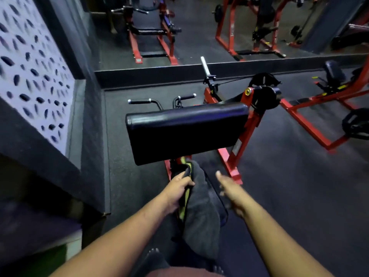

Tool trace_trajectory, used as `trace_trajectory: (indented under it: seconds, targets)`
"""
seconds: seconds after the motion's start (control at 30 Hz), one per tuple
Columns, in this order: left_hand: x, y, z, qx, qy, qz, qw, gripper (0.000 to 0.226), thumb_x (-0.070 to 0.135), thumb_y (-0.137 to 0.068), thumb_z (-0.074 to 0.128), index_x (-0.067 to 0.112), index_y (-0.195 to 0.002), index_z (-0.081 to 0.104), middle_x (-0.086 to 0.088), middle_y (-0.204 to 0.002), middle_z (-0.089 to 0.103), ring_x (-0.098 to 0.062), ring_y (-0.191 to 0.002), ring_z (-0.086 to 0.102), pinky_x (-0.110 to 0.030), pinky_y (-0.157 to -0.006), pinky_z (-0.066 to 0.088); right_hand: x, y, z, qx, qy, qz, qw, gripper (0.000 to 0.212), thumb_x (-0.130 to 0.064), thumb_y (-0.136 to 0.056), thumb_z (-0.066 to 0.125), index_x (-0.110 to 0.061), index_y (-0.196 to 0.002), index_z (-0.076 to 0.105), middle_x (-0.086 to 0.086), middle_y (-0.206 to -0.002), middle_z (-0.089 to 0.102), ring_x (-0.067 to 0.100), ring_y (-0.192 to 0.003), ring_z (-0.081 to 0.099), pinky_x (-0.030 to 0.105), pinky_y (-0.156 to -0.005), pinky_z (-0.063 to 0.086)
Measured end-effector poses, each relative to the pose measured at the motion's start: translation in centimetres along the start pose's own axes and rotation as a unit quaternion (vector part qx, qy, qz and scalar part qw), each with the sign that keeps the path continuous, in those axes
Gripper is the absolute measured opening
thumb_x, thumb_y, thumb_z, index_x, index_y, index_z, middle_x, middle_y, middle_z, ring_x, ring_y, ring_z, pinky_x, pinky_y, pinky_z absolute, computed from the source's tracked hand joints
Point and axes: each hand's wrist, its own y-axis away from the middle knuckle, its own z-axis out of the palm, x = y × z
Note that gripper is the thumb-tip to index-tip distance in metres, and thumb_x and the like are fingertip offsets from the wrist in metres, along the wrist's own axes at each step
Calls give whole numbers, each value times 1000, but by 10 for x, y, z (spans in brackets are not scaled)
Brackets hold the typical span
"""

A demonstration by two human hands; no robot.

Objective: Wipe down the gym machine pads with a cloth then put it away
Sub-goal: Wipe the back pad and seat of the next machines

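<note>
the left hand [178, 185] grips the upper edge of a dark grey cloth [201, 212] with a yellow-green trim, which hangs below the black pad [185, 132] of the red-framed gym machine [245, 124]. the right hand [232, 191] hovers just beside the cloth, fingers loose and blurred, grasping nothing. two handlebars [159, 99] stick out behind the pad, above the dark floor [289, 186].

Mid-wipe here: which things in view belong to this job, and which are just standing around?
Job:
cloth, gripped by left hand
right hand, open, holding nothing
black pad

Standing around:
handles
bare bar
weight plates on floor
red frames
mirror
patterned panel
</note>
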Motion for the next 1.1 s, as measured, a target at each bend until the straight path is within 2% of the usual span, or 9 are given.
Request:
trace_trajectory:
  seconds: [0.17,0.23,0.37,0.5,0.6,0.83,0.93,1.03,1.1]
  targets:
    - [-49,13,19,114,13,0,993,24,-1,-89,53,12,-102,69,-14,-88,70,-23,-80,68,-30,-72,53,52,-3,-11,-196,8,106,975,51,-65,-97,52,-21,-103,77,4,-97,78,16,-70,69,30,-66,48]
    - [-75,21,26,132,0,26,991,27,11,-83,68,3,-109,66,-16,-97,70,-27,-89,67,-35,-80,52,73,-13,-19,-192,-3,59,980,29,-39,-100,62,-18,-116,72,7,-106,78,16,-76,71,28,-64,49]
    - [-114,37,43,209,-108,85,968,41,14,-78,84,7,-114,68,-8,-108,78,-19,-100,73,-30,-86,58,104,-24,-51,-171,-89,28,981,41,-11,-90,75,-10,-129,62,15,-120,73,20,-89,76,31,-69,61]
    - [-133,43,58,250,-165,103,948,35,26,-73,82,11,-104,72,-10,-102,78,-16,-92,72,-30,-83,56,110,-16,-82,-255,42,60,964,40,-48,-91,71,-11,-102,78,14,-97,78,15,-86,77,29,-74,61]
    - [-144,46,64,245,-117,76,959,26,14,-86,79,2,-106,69,-10,-95,76,-20,-88,68,-29,-79,55,120,-22,-84,-276,113,68,952,65,-68,-90,59,-11,-118,76,6,-116,76,15,-106,73,25,-89,57]
    - [-165,53,56,267,-30,82,960,18,5,-95,68,9,-113,65,-9,-105,76,-26,-99,72,-37,-88,55,141,-22,-63,-181,87,-15,980,35,-43,-89,74,-9,-93,78,8,-92,79,20,-87,75,27,-71,58]
    - [-182,54,41,325,-86,50,940,51,7,-85,81,22,-124,51,-7,-114,73,-23,-106,71,-32,-91,57,157,-27,-66,-95,83,-90,988,28,-38,-90,77,-10,-92,78,2,-90,79,18,-90,72,33,-80,55]
    - [-204,50,27,219,-127,41,966,111,0,-74,88,39,-153,20,4,-133,65,-9,-120,65,-25,-104,48,169,-30,-71,-29,109,-119,986,57,-62,-82,74,-5,-85,68,-2,-76,69,10,-74,60,36,-69,49]
    - [-216,41,23,166,-290,19,942,107,21,-69,93,41,-154,32,14,-139,56,-6,-129,56,-17,-108,39,174,-30,-76,-10,71,-110,991,50,-50,-80,82,-6,-93,61,-3,-74,68,9,-71,62,28,-64,51]
